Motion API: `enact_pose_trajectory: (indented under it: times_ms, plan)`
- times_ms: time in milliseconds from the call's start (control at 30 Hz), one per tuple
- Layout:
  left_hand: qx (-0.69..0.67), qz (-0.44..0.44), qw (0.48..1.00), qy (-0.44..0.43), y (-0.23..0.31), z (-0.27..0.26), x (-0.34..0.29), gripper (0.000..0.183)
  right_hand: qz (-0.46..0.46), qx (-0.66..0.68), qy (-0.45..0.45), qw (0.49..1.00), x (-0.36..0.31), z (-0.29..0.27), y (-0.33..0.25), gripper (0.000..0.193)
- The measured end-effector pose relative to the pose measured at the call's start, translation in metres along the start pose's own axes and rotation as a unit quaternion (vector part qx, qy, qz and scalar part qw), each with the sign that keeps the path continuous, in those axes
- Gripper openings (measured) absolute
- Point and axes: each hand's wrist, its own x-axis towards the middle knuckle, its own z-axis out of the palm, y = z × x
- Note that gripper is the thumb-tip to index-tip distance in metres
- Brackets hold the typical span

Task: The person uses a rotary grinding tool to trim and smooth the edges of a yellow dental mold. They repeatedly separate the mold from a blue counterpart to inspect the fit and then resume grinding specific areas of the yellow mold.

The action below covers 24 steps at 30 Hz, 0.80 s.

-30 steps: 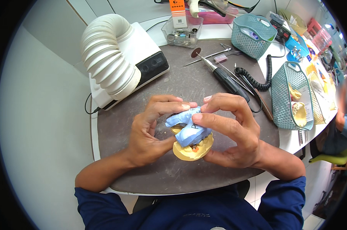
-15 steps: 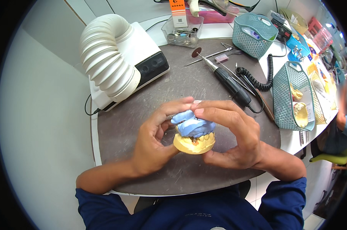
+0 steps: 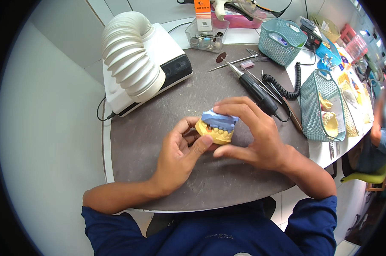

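A yellow dental cast point(image 3: 218, 136) with a row of teeth is held above the middle of the table. On top of it rests a blue dental piece point(image 3: 220, 120), its lower edge against the yellow teeth. A small orange-pink patch shows on the yellow cast. My left hand point(image 3: 180, 149) grips the yellow cast from the left, with its thumb on the front; the other fingers are partly hidden behind. My right hand point(image 3: 257, 132) arches round the right side. Its fingertips touch the top of the blue piece, and its thumb lies by the yellow cast's lower edge.
A white machine point(image 3: 116, 91) with a ribbed hose point(image 3: 131, 55) stands left. Behind my right hand lies a black rotary handpiece point(image 3: 258, 94) with a brown disc. Teal baskets point(image 3: 282, 45) line the right. A clear box point(image 3: 208, 40) sits behind. Another person point(image 3: 374, 145) is far right.
Both hands have lifted the casts slightly away from me and turned them, so the teeth face differently. My left thumb has come onto the yellow cast's front; my right thumb has shifted left and up.
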Motion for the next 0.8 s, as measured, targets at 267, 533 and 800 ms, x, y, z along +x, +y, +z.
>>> enact_pose_trajectory:
  times_ms: [267,533,800]
  plan:
    - [-0.010,0.065,0.997,0.037,0.000,0.000,-0.001,0.033,0.003,-0.169,0.058,0.984,0.010,-0.008,0.019,0.025]
    - [-0.055,0.093,0.994,-0.012,0.002,-0.008,-0.002,0.032,0.074,-0.304,0.030,0.949,0.032,-0.022,0.030,0.025]
    - [-0.101,0.033,0.993,-0.055,0.010,-0.002,-0.004,0.038,0.111,-0.352,-0.005,0.929,0.044,-0.029,0.053,0.024]
